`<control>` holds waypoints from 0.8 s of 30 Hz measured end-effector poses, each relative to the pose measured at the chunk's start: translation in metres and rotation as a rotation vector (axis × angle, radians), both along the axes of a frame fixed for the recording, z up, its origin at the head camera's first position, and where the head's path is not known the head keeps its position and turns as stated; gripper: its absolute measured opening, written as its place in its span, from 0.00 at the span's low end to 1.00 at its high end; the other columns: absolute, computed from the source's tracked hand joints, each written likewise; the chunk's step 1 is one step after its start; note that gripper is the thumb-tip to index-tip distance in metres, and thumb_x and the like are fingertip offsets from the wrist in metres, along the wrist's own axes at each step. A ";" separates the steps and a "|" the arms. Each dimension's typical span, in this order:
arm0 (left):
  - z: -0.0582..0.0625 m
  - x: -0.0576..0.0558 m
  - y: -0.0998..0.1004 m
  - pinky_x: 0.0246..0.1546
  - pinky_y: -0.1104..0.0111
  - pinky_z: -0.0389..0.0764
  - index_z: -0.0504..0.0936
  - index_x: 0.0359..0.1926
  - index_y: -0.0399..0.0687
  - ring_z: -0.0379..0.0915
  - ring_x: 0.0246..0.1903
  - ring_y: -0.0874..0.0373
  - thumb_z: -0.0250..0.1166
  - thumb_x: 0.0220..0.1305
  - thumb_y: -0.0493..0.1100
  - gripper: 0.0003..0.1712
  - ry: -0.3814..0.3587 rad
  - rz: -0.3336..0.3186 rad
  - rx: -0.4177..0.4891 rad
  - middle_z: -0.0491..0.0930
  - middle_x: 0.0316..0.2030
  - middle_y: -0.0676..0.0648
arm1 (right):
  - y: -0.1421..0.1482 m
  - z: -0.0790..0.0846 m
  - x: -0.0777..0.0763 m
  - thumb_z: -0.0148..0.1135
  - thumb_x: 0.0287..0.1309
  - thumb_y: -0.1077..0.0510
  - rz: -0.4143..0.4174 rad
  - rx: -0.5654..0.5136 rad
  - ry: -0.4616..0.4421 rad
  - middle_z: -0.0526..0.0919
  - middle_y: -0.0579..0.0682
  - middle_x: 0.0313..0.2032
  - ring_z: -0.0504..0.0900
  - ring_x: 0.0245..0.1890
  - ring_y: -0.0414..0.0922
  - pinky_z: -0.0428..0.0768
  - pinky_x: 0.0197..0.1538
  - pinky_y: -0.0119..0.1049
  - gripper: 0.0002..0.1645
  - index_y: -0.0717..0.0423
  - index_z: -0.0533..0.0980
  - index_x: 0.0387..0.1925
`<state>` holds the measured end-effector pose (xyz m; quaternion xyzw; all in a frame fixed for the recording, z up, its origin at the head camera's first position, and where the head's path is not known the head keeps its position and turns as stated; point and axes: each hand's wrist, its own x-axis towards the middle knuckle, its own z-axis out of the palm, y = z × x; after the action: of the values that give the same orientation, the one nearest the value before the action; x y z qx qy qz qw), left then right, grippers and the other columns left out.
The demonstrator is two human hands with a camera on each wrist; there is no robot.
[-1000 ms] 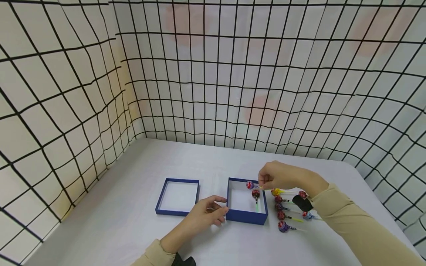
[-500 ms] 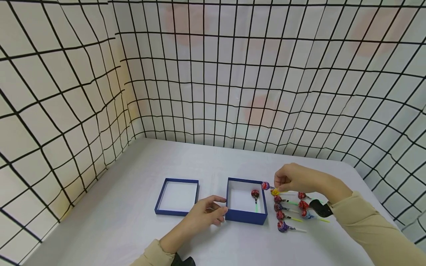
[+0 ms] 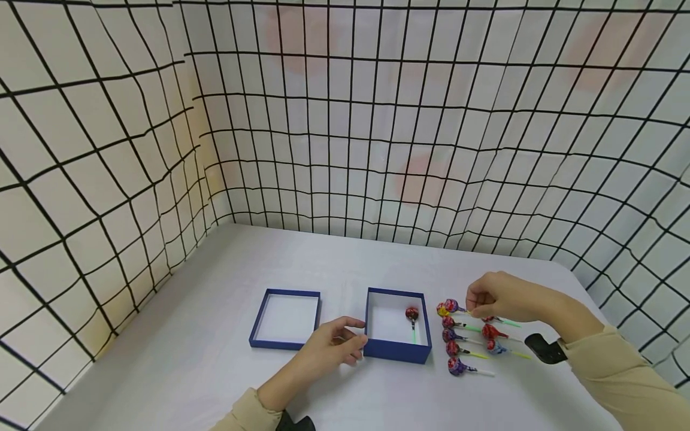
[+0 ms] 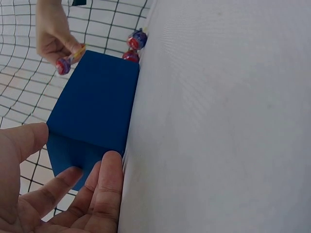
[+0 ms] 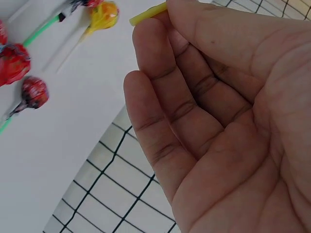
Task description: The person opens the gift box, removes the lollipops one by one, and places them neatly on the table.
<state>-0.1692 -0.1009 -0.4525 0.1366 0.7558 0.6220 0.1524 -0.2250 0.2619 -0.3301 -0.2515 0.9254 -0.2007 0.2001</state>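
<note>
My right hand (image 3: 504,296) pinches the yellow stick (image 5: 148,14) of a lollipop with a purple and red wrapper (image 3: 451,305). Its head overlaps a yellow lollipop (image 3: 441,310) at the far end of the row in the head view. In the left wrist view, the held lollipop (image 4: 63,66) hangs beyond the blue box. My left hand (image 3: 331,348) rests its thumb and fingertips against the left side of the blue box (image 3: 398,351), fingers mostly extended. Inside the box, near its right wall, lies one dark red lollipop (image 3: 412,313) with a green stick.
Several wrapped lollipops lie in two columns right of the box, including a purple one (image 3: 456,366) nearest me and a red one (image 3: 490,331). Left of the box sits a blue-rimmed lid (image 3: 277,345), white inside. Black netting (image 3: 345,149) surrounds the white table (image 3: 178,359).
My right hand has carried the purple and red lollipop from over the box rightward to the far end of the lollipop row. My left hand has stayed at the box.
</note>
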 end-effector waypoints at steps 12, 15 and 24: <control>-0.001 0.000 0.000 0.38 0.66 0.87 0.76 0.62 0.44 0.84 0.35 0.52 0.66 0.69 0.53 0.27 -0.002 -0.006 -0.006 0.84 0.39 0.45 | 0.032 -0.013 0.014 0.65 0.65 0.58 0.008 -0.036 -0.013 0.80 0.40 0.26 0.76 0.26 0.34 0.77 0.30 0.29 0.06 0.52 0.78 0.31; 0.000 0.001 0.000 0.38 0.67 0.87 0.76 0.62 0.44 0.84 0.36 0.52 0.65 0.69 0.53 0.27 -0.001 -0.010 -0.007 0.84 0.39 0.45 | 0.042 -0.015 0.017 0.65 0.64 0.58 -0.004 -0.037 -0.016 0.80 0.40 0.26 0.76 0.27 0.34 0.76 0.29 0.29 0.06 0.53 0.78 0.31; -0.001 0.000 -0.001 0.38 0.66 0.87 0.76 0.62 0.45 0.84 0.35 0.52 0.65 0.69 0.53 0.26 0.009 -0.010 -0.015 0.84 0.39 0.44 | 0.068 -0.038 0.025 0.68 0.62 0.58 -0.039 -0.039 -0.030 0.78 0.41 0.26 0.72 0.26 0.32 0.73 0.28 0.29 0.06 0.51 0.78 0.30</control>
<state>-0.1688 -0.1016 -0.4533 0.1421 0.7606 0.6148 0.1529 -0.2002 0.3297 -0.3683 -0.2344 0.9229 -0.2262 0.2052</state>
